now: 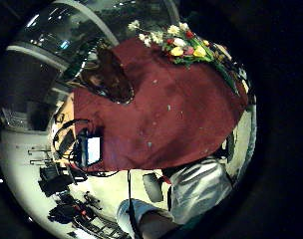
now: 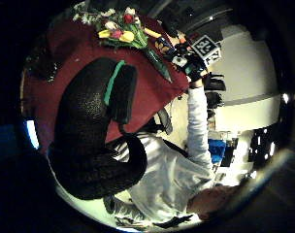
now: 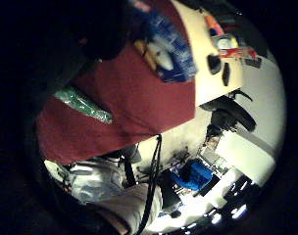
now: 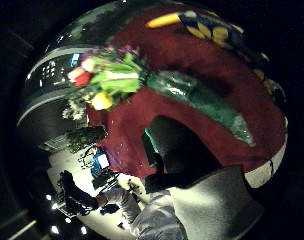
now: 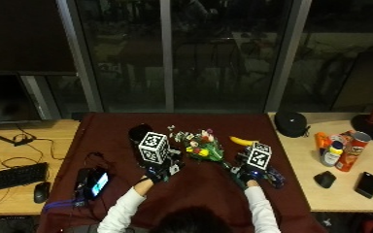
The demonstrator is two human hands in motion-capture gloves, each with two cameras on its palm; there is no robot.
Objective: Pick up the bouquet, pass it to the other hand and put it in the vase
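Lying bouquet (image 5: pixel 201 145), green tapered wrap, maroon cloth (image 5: pixel 109 133)

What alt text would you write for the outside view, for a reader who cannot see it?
A person at a table reaches both gloved hands toward a bouquet lying on a dark red cloth, left hand beside a dark vase, right hand near the stems. A banana lies behind.
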